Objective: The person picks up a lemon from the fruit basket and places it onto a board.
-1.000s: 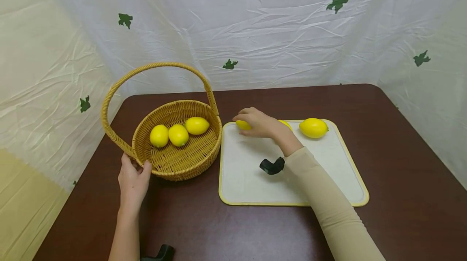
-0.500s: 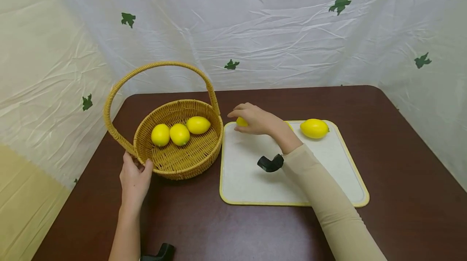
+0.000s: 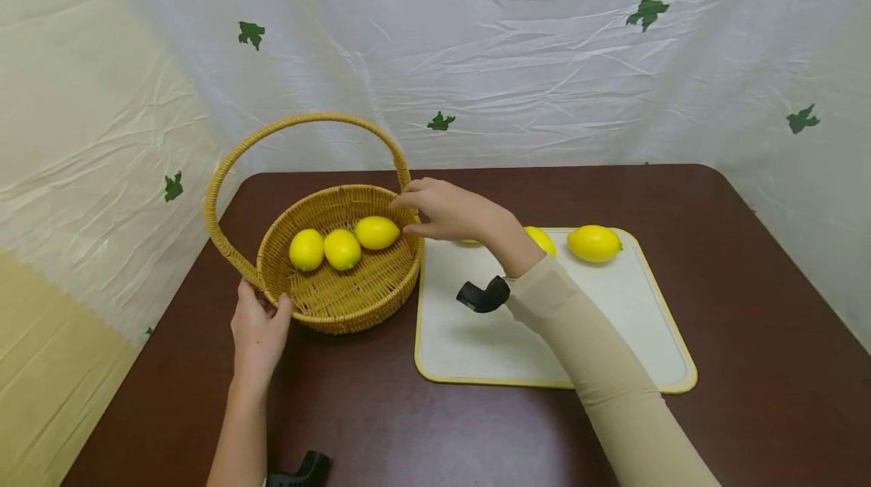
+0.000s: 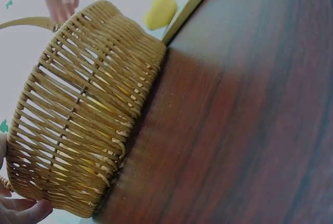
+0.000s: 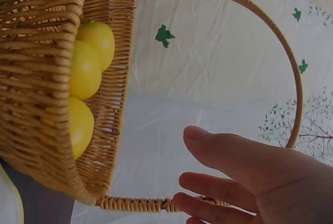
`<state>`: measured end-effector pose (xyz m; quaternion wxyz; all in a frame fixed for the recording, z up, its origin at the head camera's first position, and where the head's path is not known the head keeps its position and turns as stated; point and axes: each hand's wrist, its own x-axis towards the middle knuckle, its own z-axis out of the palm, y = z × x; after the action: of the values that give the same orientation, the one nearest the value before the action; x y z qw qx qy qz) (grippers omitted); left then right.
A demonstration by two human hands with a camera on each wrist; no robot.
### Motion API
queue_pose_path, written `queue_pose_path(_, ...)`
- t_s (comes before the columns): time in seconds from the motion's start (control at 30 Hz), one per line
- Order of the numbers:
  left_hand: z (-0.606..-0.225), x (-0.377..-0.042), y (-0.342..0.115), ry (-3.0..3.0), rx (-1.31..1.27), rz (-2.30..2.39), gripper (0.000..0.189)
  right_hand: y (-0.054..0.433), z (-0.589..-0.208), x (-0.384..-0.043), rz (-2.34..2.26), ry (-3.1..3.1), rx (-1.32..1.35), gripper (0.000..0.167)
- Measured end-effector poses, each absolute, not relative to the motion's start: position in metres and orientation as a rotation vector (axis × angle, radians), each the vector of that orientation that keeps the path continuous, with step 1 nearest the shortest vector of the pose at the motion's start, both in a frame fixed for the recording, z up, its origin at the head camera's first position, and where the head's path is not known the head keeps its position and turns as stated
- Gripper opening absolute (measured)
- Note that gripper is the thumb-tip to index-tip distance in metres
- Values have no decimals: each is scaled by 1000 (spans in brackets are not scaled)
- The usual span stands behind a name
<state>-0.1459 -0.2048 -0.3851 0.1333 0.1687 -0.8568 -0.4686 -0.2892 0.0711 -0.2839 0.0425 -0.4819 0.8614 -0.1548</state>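
A wicker basket (image 3: 367, 313) with a tall arched handle stands on the left of the table, with three lemons (image 3: 342, 249) inside. At its near left rim, my left hand (image 3: 258, 332) grips the edge by the handle's base; in the left wrist view its fingertips (image 4: 34, 212) show at the basket's side. Over the right rim hovers my right hand (image 3: 452, 211), its fingers extended toward the handle's right base. The right wrist view shows nothing in this hand (image 5: 250, 177); whether it touches the basket I cannot tell. A lemon (image 3: 469, 241) lies partly hidden beneath it.
A white board (image 3: 490, 351) with a yellow edge lies right of the basket on the dark brown table (image 3: 381, 426). Along its far edge sit two more lemons (image 3: 594, 243), one partly behind the right wrist. White curtains (image 3: 531, 79) with green leaf shapes surround the table.
My right hand has moved left, from over a lemon at the board's far left corner to the basket's right rim. That lemon stays on the board. My left hand keeps its grip.
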Motion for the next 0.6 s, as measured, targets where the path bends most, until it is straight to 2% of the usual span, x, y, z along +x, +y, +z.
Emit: queue_pose_path(0.6, -385, -148, -205, -2488, 472, -1350, 53, -18, -277, -306, -303, 2446, -1560, 41)
